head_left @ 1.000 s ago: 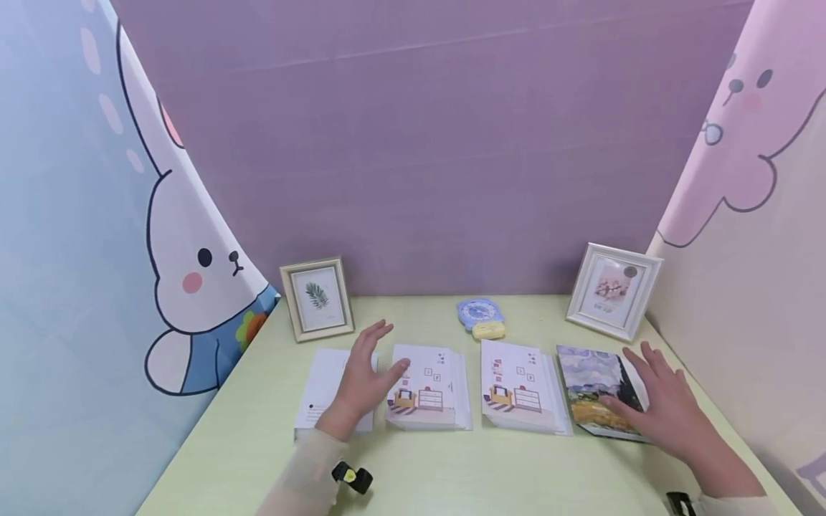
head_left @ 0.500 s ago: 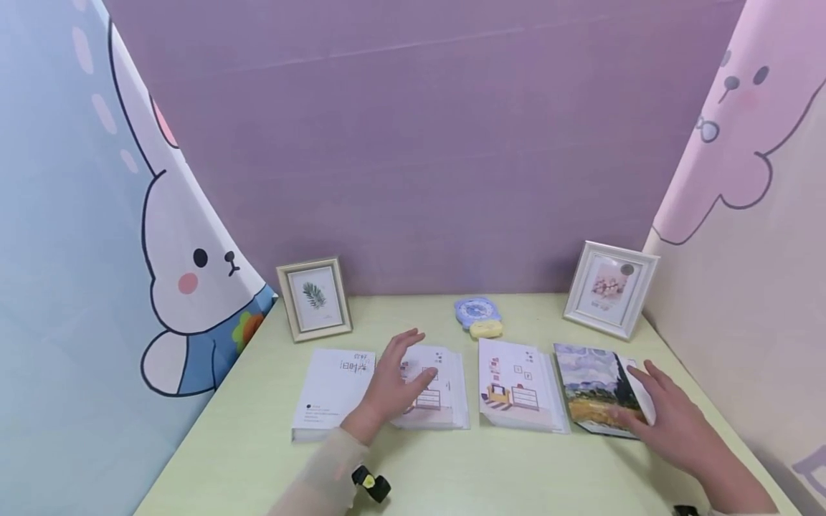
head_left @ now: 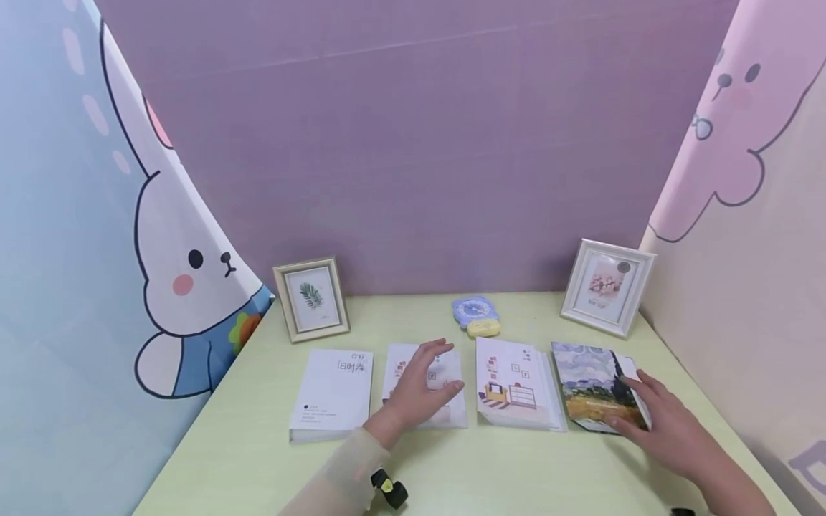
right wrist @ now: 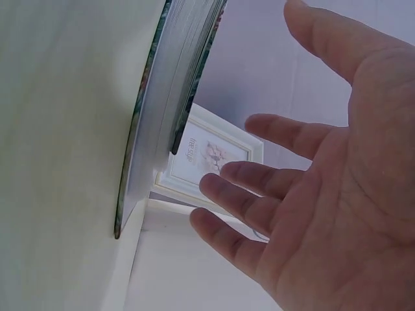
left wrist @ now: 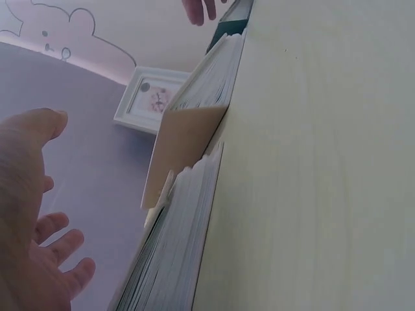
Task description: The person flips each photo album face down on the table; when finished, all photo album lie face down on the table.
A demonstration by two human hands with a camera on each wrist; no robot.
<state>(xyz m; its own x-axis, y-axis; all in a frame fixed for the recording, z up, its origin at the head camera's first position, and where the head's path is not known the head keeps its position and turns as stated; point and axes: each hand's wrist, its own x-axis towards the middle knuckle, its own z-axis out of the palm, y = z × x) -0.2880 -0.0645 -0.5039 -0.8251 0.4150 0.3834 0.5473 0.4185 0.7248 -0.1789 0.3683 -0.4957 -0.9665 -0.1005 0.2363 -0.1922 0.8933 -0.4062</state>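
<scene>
Left hand: the left hand [head_left: 419,390] hovers with fingers spread and relaxed over the second book from the left [head_left: 445,373], holding nothing; the left wrist view shows the palm [left wrist: 29,214] apart from the page edges [left wrist: 175,253].
Right hand: the right hand [head_left: 667,426] is open, fingers straight, at the near right edge of the landscape-cover book [head_left: 596,387]; the right wrist view shows the fingers [right wrist: 259,181] spread beside that book's edge [right wrist: 172,97], and whether they touch it cannot be told.
Book row: four books lie flat in a row on the pale green table [head_left: 503,473].
Far left book: a white book with black lettering [head_left: 332,394] lies just beside the left hand.
Third book: a book with a room drawing on its cover [head_left: 516,383] lies between the two hands.
Back of table: a blue clock-like object [head_left: 474,310] with a small yellow object [head_left: 482,328] in front of it.
Frames: a leaf picture frame [head_left: 312,297] stands at the back left, a white flower picture frame [head_left: 606,287] at the back right.
Walls: a purple back wall [head_left: 413,143], with cartoon-animal panels on either side.
</scene>
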